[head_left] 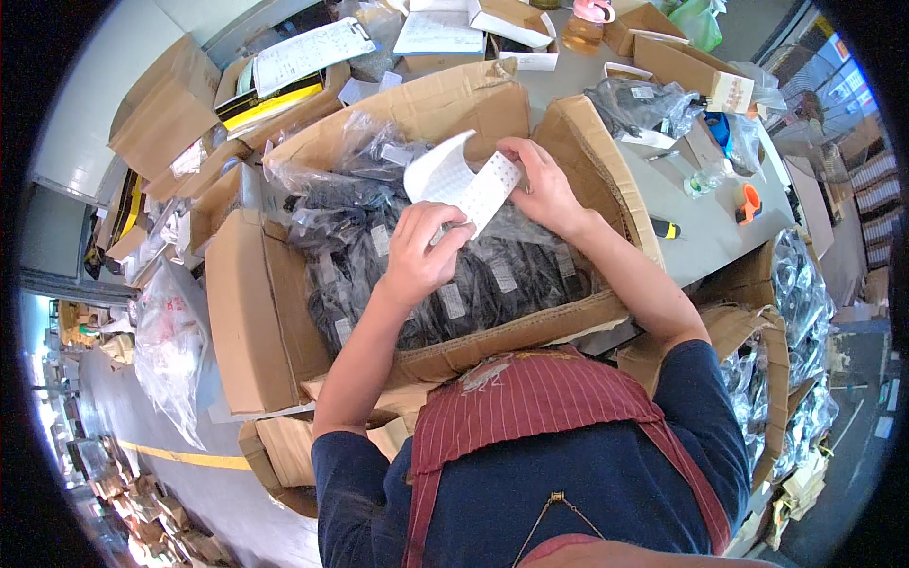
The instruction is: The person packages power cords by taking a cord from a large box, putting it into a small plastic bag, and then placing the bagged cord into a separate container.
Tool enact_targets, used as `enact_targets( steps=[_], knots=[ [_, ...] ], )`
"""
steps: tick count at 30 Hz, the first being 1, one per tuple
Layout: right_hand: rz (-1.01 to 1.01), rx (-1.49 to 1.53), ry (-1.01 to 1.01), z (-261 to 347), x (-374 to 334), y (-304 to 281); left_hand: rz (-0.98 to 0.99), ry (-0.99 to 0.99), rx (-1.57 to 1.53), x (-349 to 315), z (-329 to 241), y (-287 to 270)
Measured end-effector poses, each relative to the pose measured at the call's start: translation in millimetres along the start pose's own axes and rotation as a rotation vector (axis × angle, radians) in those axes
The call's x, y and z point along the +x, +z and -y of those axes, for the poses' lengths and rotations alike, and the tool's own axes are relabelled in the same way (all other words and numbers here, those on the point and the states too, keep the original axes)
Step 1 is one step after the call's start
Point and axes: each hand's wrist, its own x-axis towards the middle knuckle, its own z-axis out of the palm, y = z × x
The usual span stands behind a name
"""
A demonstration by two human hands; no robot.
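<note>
Between my two hands is a curled white sheet of labels [489, 194], with rows of small dark marks on its front strip. My left hand [423, 248] pinches its lower edge. My right hand [547, 185] grips the upper right side, thumb and fingers closed at the edge. Both hands are above an open cardboard box [248, 317]. Inside it lie many clear plastic bags of dark items [473, 301], several bearing white labels. What the dark items are cannot be made out through the plastic.
Papers on a clipboard [317, 52] and small open boxes [516, 24] lie behind the big box. To the right are an orange tape roll [747, 203], a yellow-black tool [666, 228] and bagged parts [649, 106]. A clear plastic bag [172, 346] hangs at left.
</note>
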Motion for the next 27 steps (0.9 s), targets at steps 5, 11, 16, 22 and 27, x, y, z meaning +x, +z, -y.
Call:
enact_targets(
  steps=[5, 11, 16, 22, 27],
  knots=[
    [-0.050, -0.085, -0.049, 5, 1, -3, -0.033, -0.111, -0.032, -3, 1, 2],
    [0.081, 0.108, -0.191, 32, -4, 1, -0.036, -0.847, -0.438, -19, 7, 21],
    [0.131, 0.031, -0.233, 34, -6, 11, 0.043, -0.931, -0.575, -25, 5, 30],
    [0.155, -0.062, -0.260, 30, -9, 15, 0.023, -1.180, -0.934, -25, 6, 34],
    [0.117, -0.238, -0.398, 26, -12, 19, 0.004, -1.354, -1.084, -22, 9, 33]
  ],
)
